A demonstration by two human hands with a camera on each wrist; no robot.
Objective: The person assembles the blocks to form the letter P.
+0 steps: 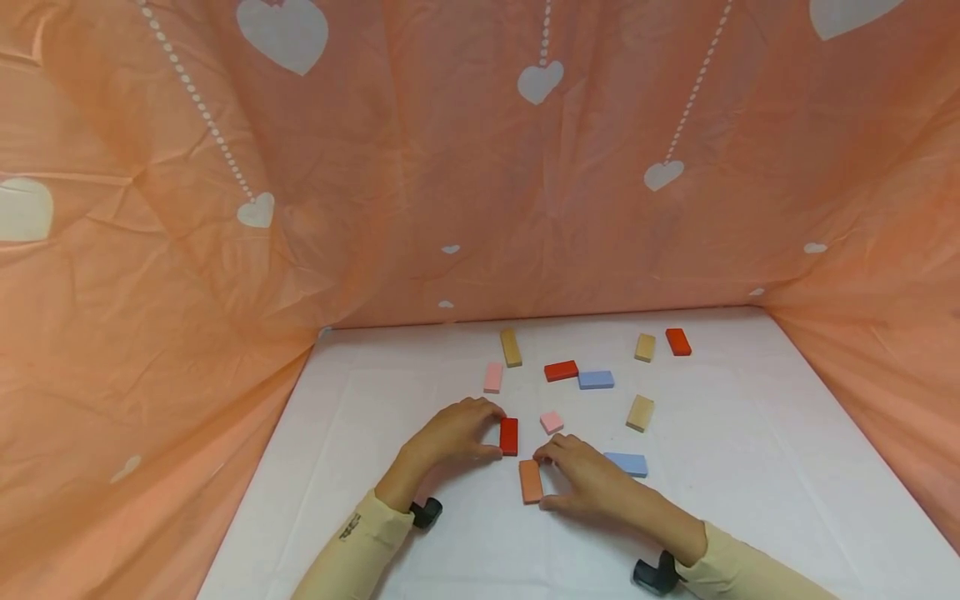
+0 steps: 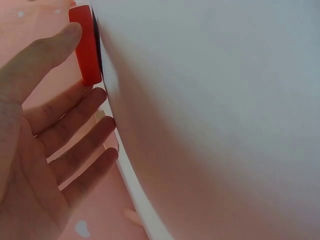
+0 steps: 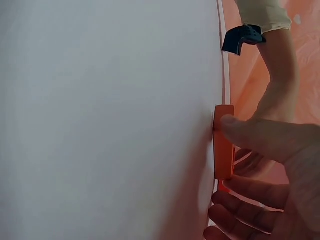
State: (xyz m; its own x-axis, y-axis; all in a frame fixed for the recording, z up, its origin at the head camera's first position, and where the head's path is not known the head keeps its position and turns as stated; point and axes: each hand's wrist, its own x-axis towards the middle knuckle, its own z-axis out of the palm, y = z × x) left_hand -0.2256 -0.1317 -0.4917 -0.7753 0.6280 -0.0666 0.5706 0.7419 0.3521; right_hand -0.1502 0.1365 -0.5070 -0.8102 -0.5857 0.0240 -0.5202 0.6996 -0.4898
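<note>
My left hand [image 1: 459, 433] pinches a red rectangular block [image 1: 509, 437] between thumb and index finger, one at each end. In the left wrist view the thumb lies over one end of that block [image 2: 89, 50], and the other fingers extend loosely below it. Nearer the front, my right hand [image 1: 581, 479] pinches an orange block [image 1: 531, 482] by its two ends. The right wrist view shows the thumb on one end of the orange block [image 3: 224, 150], with the index finger at the other. Both blocks lie flat at the white tabletop, side by side with a gap between.
Behind the right hand lies a blue block [image 1: 627, 464], partly covered. A small pink block [image 1: 551, 422] sits between and beyond the hands. Several red, pink, blue and wood-coloured blocks [image 1: 640, 413] are scattered farther back on the white table [image 1: 375, 375]. An orange curtain [image 1: 487, 167] surrounds it.
</note>
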